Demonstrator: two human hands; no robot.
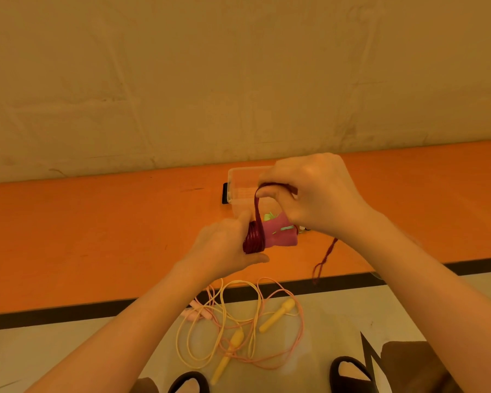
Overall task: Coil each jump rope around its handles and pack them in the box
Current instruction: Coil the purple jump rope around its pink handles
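My left hand [224, 245] grips a pink handle bundle [281, 232] with dark red rope [254, 239] coiled round its left end. My right hand [315, 194] pinches a loop of the same red rope above the bundle; the rope's loose tail [323, 259] hangs down to the right. Behind both hands stands a clear plastic box [243, 182] on the orange floor; its inside is mostly hidden by my hands. On the floor near my feet lie a yellow jump rope [275, 314] and a pink jump rope [194, 310], uncoiled and tangled together.
The orange mat [97, 236] runs up to a beige wall [238, 80]. A black stripe [68, 312] separates it from a pale floor. My feet in black slippers [349, 371] are at the bottom edge.
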